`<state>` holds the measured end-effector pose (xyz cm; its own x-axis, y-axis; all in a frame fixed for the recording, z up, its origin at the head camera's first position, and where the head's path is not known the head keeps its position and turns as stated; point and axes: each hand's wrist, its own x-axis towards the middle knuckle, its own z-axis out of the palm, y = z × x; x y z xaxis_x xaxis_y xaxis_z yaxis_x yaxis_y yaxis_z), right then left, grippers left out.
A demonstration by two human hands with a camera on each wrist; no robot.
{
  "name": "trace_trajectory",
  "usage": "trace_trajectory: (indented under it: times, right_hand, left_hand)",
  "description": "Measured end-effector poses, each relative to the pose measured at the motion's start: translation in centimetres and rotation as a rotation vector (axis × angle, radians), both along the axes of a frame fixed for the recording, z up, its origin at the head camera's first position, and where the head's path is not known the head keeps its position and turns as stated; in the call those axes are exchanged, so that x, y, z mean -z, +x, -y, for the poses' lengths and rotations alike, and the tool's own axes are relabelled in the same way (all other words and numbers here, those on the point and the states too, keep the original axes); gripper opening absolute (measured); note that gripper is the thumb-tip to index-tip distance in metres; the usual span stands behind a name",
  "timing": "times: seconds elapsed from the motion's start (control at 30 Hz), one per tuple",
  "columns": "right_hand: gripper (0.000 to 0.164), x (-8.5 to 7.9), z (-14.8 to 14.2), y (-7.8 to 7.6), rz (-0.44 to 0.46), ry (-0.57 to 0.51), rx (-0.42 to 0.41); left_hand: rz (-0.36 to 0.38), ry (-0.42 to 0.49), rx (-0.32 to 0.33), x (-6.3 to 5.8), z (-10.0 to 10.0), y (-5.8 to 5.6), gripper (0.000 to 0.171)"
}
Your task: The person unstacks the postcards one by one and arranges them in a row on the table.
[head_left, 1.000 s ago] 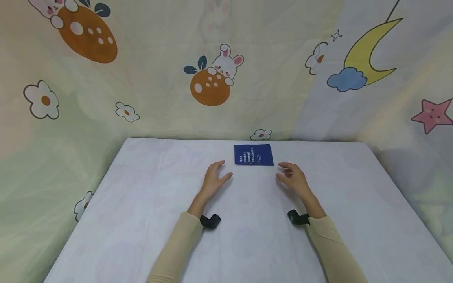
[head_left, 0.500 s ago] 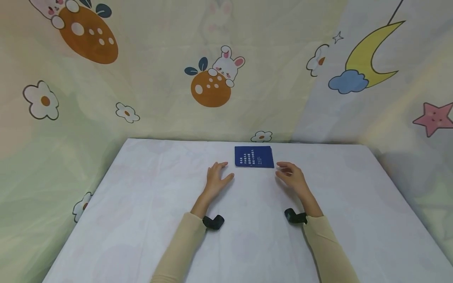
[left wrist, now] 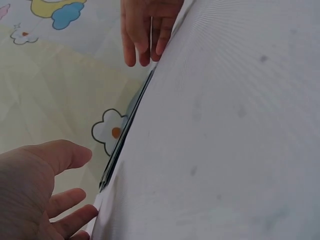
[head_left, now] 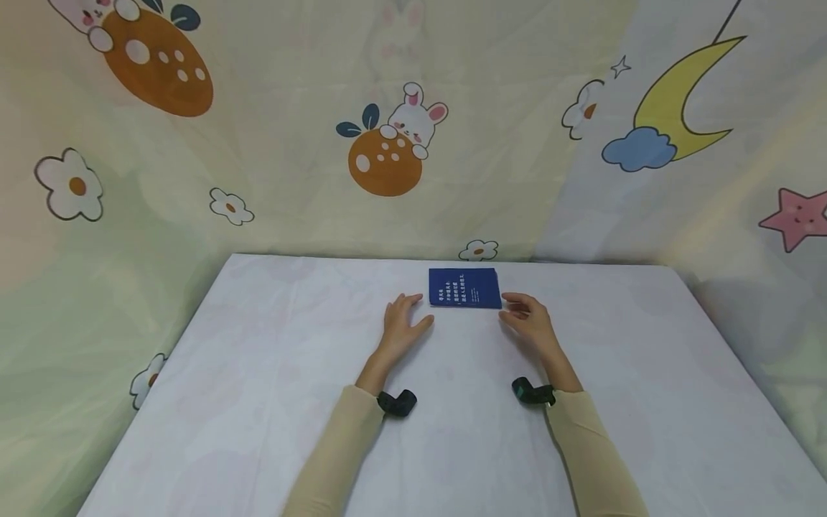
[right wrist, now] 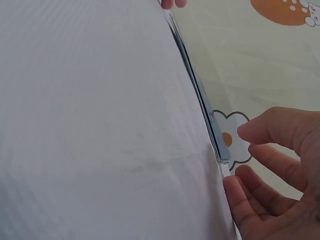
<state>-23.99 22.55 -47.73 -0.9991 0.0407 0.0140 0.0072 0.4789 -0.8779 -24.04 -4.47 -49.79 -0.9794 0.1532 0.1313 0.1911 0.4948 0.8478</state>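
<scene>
A dark blue booklet (head_left: pixel 465 288) with white printed characters lies flat near the table's far edge in the head view. Seen edge-on from the left wrist, the booklet (left wrist: pixel 126 129) shows thin stacked layers. My left hand (head_left: pixel 399 332) is just off its left end, thumb and fingers spread apart. At the opposite end, my right hand (head_left: pixel 531 323) has its fingertips close beside the booklet's right edge, fingers slightly bent. In the right wrist view, a gap shows between my right thumb and fingers, beside the corner of the booklet (right wrist: pixel 202 100). Neither hand holds anything.
A white cloth covers the table (head_left: pixel 258 431). Behind and at the sides hangs a printed curtain (head_left: pixel 291 108) with rabbits, flowers and a moon. A small black device (head_left: pixel 397 403) is strapped on the left wrist, another black device (head_left: pixel 533 391) on the right.
Both hands have drawn inward, the left toward the right and the right slightly leftward, closer to the booklet's ends. The booklet lies where it was; the head view has shifted slightly.
</scene>
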Motion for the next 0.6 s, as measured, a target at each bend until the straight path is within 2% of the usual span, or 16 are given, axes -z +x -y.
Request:
trace_trajectory:
  times: [0.33,0.6]
  right_hand:
    - [0.045,0.5,0.0,-0.4,0.012,0.003,0.025]
    - [0.045,1.2,0.1,-0.8,0.041,0.078,0.015]
  left_hand:
    - [0.0,-0.059,-0.011,0.2,-0.9,-1.5,0.053]
    - [-0.044,-0.103,-0.039,0.3,-1.2,-2.1,0.048]
